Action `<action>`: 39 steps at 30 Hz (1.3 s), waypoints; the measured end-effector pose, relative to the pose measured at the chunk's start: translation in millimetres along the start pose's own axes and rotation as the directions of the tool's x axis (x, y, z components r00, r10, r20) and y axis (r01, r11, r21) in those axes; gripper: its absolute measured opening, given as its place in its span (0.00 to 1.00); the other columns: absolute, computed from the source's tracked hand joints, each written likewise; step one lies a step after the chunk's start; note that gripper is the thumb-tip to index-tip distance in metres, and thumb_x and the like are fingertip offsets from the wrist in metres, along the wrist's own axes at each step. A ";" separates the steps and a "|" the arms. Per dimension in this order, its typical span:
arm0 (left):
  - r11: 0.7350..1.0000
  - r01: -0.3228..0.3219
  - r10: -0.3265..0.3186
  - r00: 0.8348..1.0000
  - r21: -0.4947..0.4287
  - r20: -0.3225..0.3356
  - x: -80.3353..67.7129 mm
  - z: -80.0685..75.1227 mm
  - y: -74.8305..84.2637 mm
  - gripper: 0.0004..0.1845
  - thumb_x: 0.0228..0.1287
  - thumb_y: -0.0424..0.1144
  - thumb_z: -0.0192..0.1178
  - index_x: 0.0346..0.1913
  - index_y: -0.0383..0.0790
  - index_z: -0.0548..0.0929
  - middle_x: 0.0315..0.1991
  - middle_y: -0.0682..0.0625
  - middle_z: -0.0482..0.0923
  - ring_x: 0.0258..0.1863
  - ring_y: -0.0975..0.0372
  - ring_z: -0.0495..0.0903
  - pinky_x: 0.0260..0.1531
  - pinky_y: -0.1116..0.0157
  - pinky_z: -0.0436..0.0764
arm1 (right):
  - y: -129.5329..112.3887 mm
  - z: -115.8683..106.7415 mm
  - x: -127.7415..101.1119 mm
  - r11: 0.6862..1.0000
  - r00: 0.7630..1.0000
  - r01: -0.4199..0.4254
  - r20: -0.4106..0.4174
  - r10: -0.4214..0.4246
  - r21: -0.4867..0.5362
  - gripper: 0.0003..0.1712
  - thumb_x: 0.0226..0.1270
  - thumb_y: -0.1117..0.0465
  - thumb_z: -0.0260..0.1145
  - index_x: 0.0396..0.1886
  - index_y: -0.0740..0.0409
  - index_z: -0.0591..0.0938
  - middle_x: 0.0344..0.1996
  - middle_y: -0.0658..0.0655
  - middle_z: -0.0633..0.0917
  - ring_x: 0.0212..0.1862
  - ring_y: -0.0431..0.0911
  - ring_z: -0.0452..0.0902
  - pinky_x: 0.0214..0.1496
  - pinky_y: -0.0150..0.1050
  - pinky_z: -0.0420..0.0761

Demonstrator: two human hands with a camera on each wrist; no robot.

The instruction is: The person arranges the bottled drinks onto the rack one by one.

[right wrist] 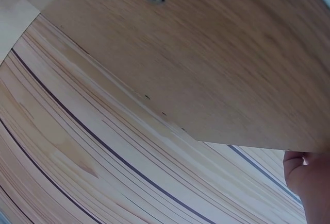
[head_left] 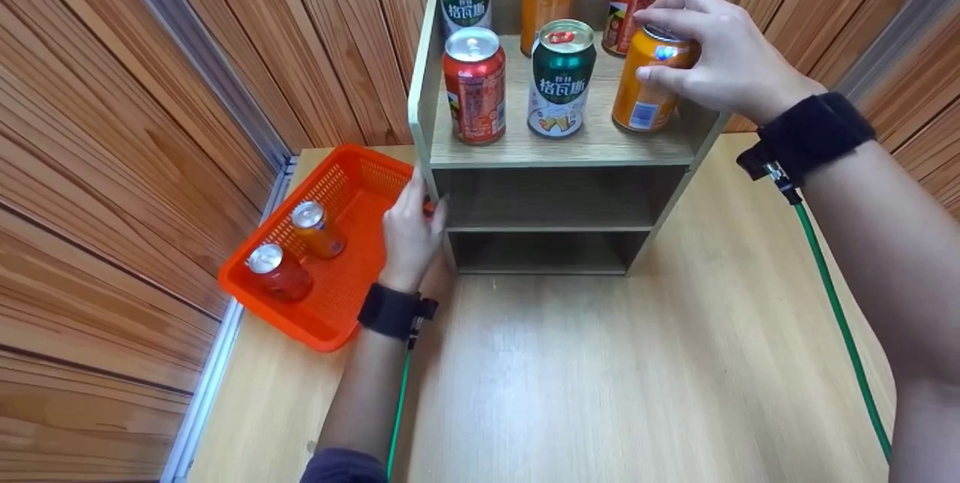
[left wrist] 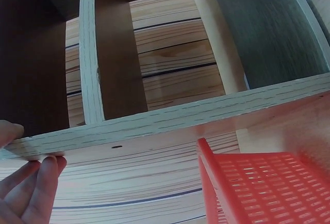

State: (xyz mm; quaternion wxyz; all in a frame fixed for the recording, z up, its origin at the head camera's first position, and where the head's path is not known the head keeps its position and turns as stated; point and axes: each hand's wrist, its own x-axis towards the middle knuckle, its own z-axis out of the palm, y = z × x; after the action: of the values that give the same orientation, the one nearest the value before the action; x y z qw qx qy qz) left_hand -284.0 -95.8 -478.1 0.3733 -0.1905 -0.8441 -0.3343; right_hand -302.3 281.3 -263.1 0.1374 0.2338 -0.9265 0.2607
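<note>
Head view, orange can [head_left: 646, 82] upright, top up

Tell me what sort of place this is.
Probably a staged tabletop workspace, not a shop: a small wooden shelf unit with drink cans on a wooden table, an orange basket beside it, and wood-panelled walls closing round.

Right hand [head_left: 712, 48] curled (gripping); left hand [head_left: 411, 232] flat.

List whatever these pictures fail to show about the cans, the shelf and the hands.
- Orange can: head view, top and label partly covered by the right hand.
- Back-row cans: lower halves hidden behind the front row.
- Left hand: fingertips hidden at the shelf edge.
- Right wrist view: only the shelf panel and wall; no can visible.
</note>
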 end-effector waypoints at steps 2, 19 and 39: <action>1.000 -0.003 0.003 1.000 0.010 -0.001 1.6 -0.4 0.7 0.31 0.61 0.32 0.64 0.67 0.29 0.68 0.44 0.38 0.81 0.33 0.49 0.83 0.35 0.54 0.84 | -0.9 0.1 0.2 1.000 1.000 0.013 -0.007 -0.013 -0.004 0.32 0.66 0.55 0.67 0.70 0.50 0.72 0.64 0.53 0.68 0.61 0.52 0.64 0.61 0.54 0.72; 1.000 0.005 -0.004 1.000 0.010 -0.011 -1.4 -0.9 0.3 0.31 0.61 0.33 0.65 0.67 0.30 0.69 0.47 0.39 0.82 0.37 0.48 0.84 0.41 0.55 0.83 | 7.2 18.9 -51.1 0.959 0.926 0.059 -0.373 0.051 0.278 0.46 0.60 0.59 0.72 0.75 0.53 0.60 0.72 0.52 0.61 0.69 0.48 0.61 0.70 0.39 0.60; 0.999 -0.002 0.002 1.000 0.034 -0.009 0.2 0.2 0.4 0.31 0.62 0.34 0.65 0.66 0.27 0.69 0.50 0.37 0.81 0.38 0.47 0.84 0.41 0.54 0.83 | 56.0 133.3 -126.2 0.888 0.892 -0.138 -0.335 0.303 0.438 0.47 0.58 0.66 0.72 0.75 0.62 0.58 0.69 0.63 0.67 0.66 0.59 0.65 0.70 0.45 0.62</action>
State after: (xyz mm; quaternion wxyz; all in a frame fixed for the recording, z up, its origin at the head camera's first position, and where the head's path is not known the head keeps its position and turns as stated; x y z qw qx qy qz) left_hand -284.0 -95.4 -477.9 0.3807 -0.1835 -0.8477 -0.3205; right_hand -240.7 296.3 -444.3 0.2387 0.0906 -0.8266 0.5015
